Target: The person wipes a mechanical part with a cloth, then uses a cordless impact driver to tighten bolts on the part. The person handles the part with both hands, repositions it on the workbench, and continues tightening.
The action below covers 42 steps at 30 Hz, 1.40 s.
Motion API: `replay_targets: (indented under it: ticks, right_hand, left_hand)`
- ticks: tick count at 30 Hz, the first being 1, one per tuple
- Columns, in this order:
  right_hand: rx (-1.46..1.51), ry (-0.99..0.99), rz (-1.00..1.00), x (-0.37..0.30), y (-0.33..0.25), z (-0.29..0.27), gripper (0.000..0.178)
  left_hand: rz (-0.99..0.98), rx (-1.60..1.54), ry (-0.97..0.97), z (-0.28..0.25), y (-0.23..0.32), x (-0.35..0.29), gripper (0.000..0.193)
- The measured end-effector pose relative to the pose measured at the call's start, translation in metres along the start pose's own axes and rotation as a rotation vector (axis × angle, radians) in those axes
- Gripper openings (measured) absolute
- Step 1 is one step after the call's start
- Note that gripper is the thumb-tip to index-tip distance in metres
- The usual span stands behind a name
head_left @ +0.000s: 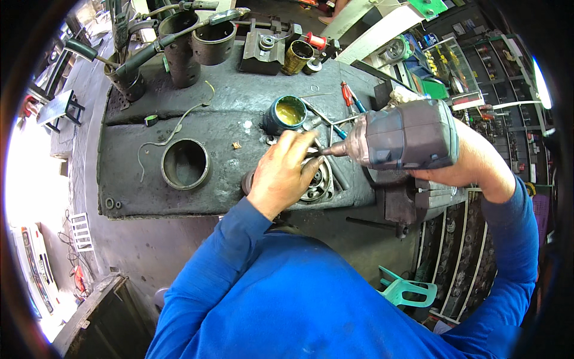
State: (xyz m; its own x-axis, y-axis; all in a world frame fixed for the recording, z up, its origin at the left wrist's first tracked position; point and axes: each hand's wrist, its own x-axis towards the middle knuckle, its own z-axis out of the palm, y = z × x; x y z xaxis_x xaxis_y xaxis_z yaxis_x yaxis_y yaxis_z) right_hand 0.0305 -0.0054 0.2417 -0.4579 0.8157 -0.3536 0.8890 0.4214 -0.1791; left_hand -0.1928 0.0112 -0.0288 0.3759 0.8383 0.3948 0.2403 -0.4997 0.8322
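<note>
My right hand (442, 175) grips a dark cordless impact wrench (406, 134), which lies level across the right of the bench with its nose pointing left. The tool hides most of those fingers. Its narrow tip (336, 149) reaches the fingers of my left hand (282, 173). That hand is bent over a round metal machine part (317, 184), thumb and forefinger close together at the tip; what they pinch is hidden. Part of the machine piece shows below the tip, with a ring-like face and holes. Just beyond my left hand stands an open blue can of yellowish grease (289, 112).
A bench vise (397, 200) sits at the right front edge. On the dark bench (227, 128) are a metal ring (185, 164), a bent wire (179, 127) and red-handled pliers (346, 94). Metal cylinders (179, 51) holding tools stand behind. A green plastic chair (409, 292) is below right.
</note>
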Motion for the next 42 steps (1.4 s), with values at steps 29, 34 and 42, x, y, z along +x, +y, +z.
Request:
replay_targets:
  ticks: [29, 34, 42]
  right_hand:
    - [-0.043, -0.132, -0.177, 0.021, -0.012, -0.007, 0.048]
    - [-0.076, -0.077, 0.035, -0.005, -0.002, 0.004, 0.051]
    - [0.088, 0.023, 0.14, 0.002, -0.004, 0.008, 0.051]
  left_hand:
    - [-0.21, 0.104, -0.144, -0.011, -0.008, -0.01, 0.089]
    - [-0.071, 0.168, -0.065, -0.012, -0.005, -0.01, 0.08]
    - [0.006, 0.061, -0.11, 0.004, 0.001, 0.003, 0.031]
